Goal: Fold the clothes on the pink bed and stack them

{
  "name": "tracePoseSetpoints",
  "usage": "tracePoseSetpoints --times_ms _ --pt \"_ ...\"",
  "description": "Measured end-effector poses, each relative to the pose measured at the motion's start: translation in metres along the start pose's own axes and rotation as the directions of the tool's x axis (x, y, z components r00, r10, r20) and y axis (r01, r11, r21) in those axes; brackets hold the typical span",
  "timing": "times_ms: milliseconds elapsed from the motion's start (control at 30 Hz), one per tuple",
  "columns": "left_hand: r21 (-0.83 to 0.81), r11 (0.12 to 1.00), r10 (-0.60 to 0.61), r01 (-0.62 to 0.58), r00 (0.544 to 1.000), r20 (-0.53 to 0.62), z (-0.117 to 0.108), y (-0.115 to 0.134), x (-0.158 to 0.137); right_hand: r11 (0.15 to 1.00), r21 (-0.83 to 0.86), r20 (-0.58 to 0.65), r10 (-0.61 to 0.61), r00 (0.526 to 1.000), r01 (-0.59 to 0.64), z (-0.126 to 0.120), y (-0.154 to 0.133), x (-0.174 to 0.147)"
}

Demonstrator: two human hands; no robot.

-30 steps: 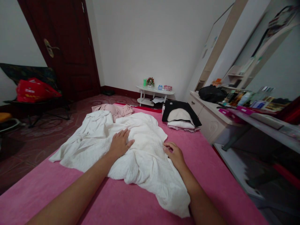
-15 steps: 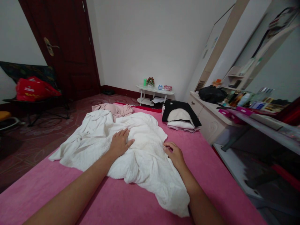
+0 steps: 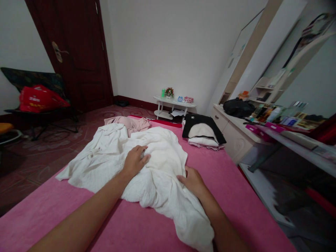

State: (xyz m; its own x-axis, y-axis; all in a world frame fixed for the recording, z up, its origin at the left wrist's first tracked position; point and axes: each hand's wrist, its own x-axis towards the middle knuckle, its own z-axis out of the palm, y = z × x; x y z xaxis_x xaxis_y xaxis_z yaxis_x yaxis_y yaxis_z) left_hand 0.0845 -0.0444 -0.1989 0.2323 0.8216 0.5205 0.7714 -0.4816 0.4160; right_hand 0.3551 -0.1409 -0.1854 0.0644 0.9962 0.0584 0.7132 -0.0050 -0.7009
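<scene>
A crumpled white garment (image 3: pixel 162 154) with a crinkled texture is spread across the pink bed cover (image 3: pixel 223 189). My left hand (image 3: pixel 135 161) is on the middle of the garment, fingers curled down with a bit of cloth between them and the thumb. At the garment's right edge, my right hand (image 3: pixel 193 179) pinches the cloth, thumb on top and fingers partly hidden beneath. Behind the garment lies a pale pink piece of clothing (image 3: pixel 128 123), partly covered by it. To the far right is a stack of folded clothes (image 3: pixel 203 131), with a black and cream one uppermost.
A low white table (image 3: pixel 170 101) with small ornaments stands by the far wall. Along the right are a dresser (image 3: pixel 231 129) crowded with bottles and a black bag (image 3: pixel 238 107), and a grey desk (image 3: pixel 296 141). A folding chair on the left bears a red bag (image 3: pixel 42 99).
My right hand has come down slightly and closed on the garment's right edge. My left hand's fingers have curled from lying flat. The view has shifted a little.
</scene>
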Motion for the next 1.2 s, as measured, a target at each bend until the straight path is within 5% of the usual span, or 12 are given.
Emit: tracePoseSetpoints --times_ms 167,300,400,467,500,600,667,733,900,1033,1133,1200 --pt "-0.147 0.989 -0.026 0.015 0.997 -0.070 0.000 -0.001 -0.001 0.909 0.351 0.086 -0.269 0.959 0.224 -0.006 -0.072 -0.029" --pt "-0.268 0.962 -0.071 0.051 0.995 -0.065 -0.002 -0.005 0.000 0.834 0.231 0.133 -0.538 0.832 0.501 -0.009 -0.122 -0.065" --pt "-0.344 0.928 -0.195 0.145 0.974 -0.115 -0.005 -0.015 0.001 0.701 0.095 0.389 -0.680 0.622 0.707 0.026 -0.127 -0.087" --pt "-0.352 0.918 -0.257 0.182 0.950 -0.179 -0.009 -0.022 0.002 0.503 0.040 0.552 -0.731 0.400 0.863 0.066 -0.116 -0.095" --pt "-0.361 0.913 -0.283 0.192 0.934 -0.219 -0.012 -0.025 0.003 0.459 -0.036 0.574 -0.718 0.394 0.888 0.087 -0.109 -0.097" --pt "-0.469 0.850 -0.431 0.241 0.830 -0.353 -0.028 -0.033 0.009 0.473 -0.084 0.577 -0.694 0.430 0.877 0.135 -0.090 -0.101" --pt "-0.554 0.793 -0.539 0.253 0.714 -0.446 -0.045 -0.033 0.016 0.523 -0.051 0.563 -0.688 0.457 0.851 0.150 -0.083 -0.102" --pt "-0.575 0.793 -0.538 0.201 0.674 -0.506 -0.066 -0.026 0.024 0.562 -0.019 0.546 -0.687 0.479 0.827 0.153 -0.080 -0.105" --pt "-0.362 0.928 -0.011 -0.087 0.965 -0.261 -0.100 0.025 0.031 0.612 0.058 0.498 -0.702 0.509 0.788 0.133 -0.087 -0.116" --pt "0.014 0.980 0.197 -0.200 0.971 0.134 -0.076 0.046 0.018 0.678 0.130 0.417 -0.699 0.581 0.723 0.084 -0.098 -0.109" --pt "0.170 0.983 0.006 -0.064 0.947 0.321 -0.051 0.035 0.011 0.841 0.108 0.132 -0.541 0.831 0.530 0.047 -0.101 -0.083" --pt "0.170 0.985 -0.079 0.021 0.938 0.338 -0.049 0.031 0.012 0.914 0.140 -0.164 -0.358 0.919 0.381 0.033 -0.096 -0.062"
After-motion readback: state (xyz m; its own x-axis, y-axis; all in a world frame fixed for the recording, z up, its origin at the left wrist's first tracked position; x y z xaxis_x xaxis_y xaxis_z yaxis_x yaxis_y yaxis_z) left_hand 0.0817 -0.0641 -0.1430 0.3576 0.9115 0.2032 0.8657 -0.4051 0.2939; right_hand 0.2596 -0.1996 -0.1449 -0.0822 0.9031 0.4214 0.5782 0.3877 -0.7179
